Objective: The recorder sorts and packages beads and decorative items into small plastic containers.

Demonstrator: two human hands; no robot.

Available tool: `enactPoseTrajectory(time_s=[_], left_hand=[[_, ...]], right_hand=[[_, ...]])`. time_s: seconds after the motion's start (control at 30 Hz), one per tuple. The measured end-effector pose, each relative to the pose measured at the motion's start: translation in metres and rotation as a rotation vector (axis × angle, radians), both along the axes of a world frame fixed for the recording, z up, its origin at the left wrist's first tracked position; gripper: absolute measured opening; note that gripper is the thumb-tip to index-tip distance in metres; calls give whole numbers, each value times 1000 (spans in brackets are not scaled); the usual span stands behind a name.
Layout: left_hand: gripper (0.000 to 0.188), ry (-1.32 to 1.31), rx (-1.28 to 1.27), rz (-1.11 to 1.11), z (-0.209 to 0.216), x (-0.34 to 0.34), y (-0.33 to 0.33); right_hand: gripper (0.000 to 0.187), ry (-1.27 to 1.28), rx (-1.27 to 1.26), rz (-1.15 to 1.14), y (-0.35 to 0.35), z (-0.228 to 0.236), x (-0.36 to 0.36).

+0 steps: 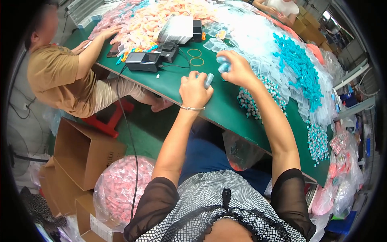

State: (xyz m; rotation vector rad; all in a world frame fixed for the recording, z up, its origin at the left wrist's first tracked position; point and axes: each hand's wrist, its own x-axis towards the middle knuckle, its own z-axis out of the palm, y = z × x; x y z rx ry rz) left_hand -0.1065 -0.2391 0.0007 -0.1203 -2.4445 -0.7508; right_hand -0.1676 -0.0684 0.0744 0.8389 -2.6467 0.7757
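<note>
My left hand (194, 92) is closed over the green table near its front edge, fingers curled round a small clear plastic case (208, 80) with a bluish tint. To the right and a little farther off, my right hand (238, 69) grips small translucent blue plastic pieces (224, 65); their exact kind is hard to make out. A heap of tiny blue-and-white pieces (250, 105) lies beneath and beside my right forearm. Beyond my right hand spreads a large pile of clear plastic cases (258, 48). Two yellow rubber bands (196, 61) rest flat on the table beyond my left hand.
Black box-shaped devices (143, 61) with a cable stand left of the hands. Farther off lie peach pieces (169, 16) and turquoise pieces (300, 68). A co-worker (60, 76) sits at left, another (280, 10) at the far side. Cardboard boxes (76, 149) stand lower left.
</note>
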Motion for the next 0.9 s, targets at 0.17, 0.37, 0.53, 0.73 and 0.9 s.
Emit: enactPoseTrajectory(time_s=[0.17, 0.37, 0.53, 0.73, 0.9], left_hand=[[33, 12, 323, -148, -1, 20, -17], [36, -549, 769, -1082, 20, 106, -6], [42, -1019, 243, -1071, -75, 132, 82], [48, -1087, -412, -1090, -247, 121, 189], [57, -1238, -575, -910, -274, 131, 197]], right_hand=[[48, -118, -245, 212, 29, 21, 143], [52, -678, -351, 172, 112, -73, 262], [62, -873, -419, -344, 166, -246, 272], [63, -869, 19, -356, 173, -365, 258], [62, -879, -64, -449, 184, -427, 271]])
